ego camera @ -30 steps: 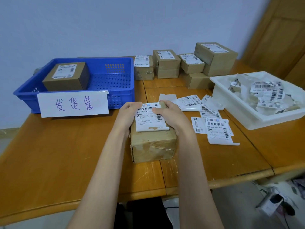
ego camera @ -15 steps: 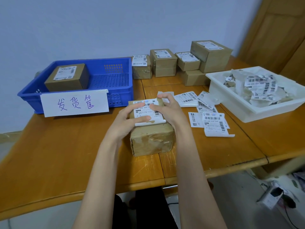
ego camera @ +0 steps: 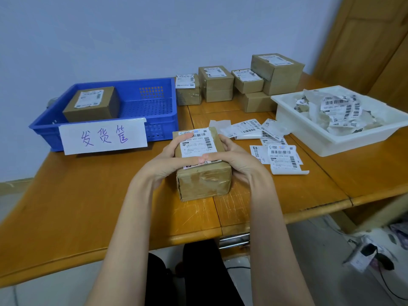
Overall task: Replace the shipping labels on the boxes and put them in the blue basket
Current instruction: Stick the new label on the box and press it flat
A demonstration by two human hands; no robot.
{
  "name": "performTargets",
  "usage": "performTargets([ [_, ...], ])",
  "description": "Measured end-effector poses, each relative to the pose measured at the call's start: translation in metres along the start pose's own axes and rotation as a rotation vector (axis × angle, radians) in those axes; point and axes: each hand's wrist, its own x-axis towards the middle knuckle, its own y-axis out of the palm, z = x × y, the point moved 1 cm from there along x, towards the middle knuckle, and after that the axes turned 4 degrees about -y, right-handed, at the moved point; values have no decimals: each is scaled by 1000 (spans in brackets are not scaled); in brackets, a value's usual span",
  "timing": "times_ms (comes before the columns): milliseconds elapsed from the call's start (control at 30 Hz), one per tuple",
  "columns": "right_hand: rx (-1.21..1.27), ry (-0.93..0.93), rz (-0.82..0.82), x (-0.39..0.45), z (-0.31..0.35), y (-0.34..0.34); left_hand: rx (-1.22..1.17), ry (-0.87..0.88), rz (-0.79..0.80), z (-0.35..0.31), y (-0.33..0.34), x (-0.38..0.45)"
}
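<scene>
**Both hands clasp the labelled box**

The left hand (ego camera: 170, 157) and right hand (ego camera: 234, 157) curl round a taped box (ego camera: 203, 182) on the table (ego camera: 88, 206), thumbs pressing its shipping label (ego camera: 197, 144); the label's near edge is hidden beneath them. Behind left, the blue basket (ego camera: 152, 104) holds one box (ego camera: 92, 107). Loose labels (ego camera: 282, 157) lie right, print illegible.

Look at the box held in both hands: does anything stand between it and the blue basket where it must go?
Nothing visible blocks the way. Between the box and the blue basket lies only bare table. A paper sign hangs on the basket's front wall, and one box already sits at its left, leaving the right part free.
</scene>
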Motion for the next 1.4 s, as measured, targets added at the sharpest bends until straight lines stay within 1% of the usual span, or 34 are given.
performTargets([
  [100,11,4,42,0,-3,-3,10,2,49,2,-1,-1],
  [267,85,-17,113,-5,-9,-3,-23,42,66,6,2,-6],
  [333,87,-26,116,-8,-10,-2,-67,35,62,7,4,-8],
  [433,106,-12,80,-9,-11,0,-101,34,62,8,5,-9],
  [533,63,12,56,-9,-8,0,-110,23,81,6,5,-11],
  [633,27,3,105,-7,-7,-4,-120,30,72,8,4,-13],
  [700,35,3,111,-6,-7,-6,-163,32,39,8,5,-13],
  [800,32,3,49,-6,-5,-4,-259,4,-47,5,8,-10],
  [867,15,0,-1,-5,-5,-1,-249,-11,-86,5,9,-7],
  [933,-4,3,-4,-4,-3,-1,-232,-32,-87,6,10,-6],
  [1033,-29,1,16,-4,0,-1,-233,-22,-92,9,7,-5],
  [1100,-43,5,2,-2,1,0,-238,-16,-78,11,6,-6],
  [1200,-19,18,-6,-4,1,2,-295,-5,-41,15,3,-9],
  [1267,22,27,-27,-3,3,3,-336,7,-55,17,2,-9],
  [1333,16,35,-98,1,7,8,-400,1,-106,16,4,-6],
  [1400,-113,56,-173,3,13,16,-448,-21,-144,12,11,-2],
])
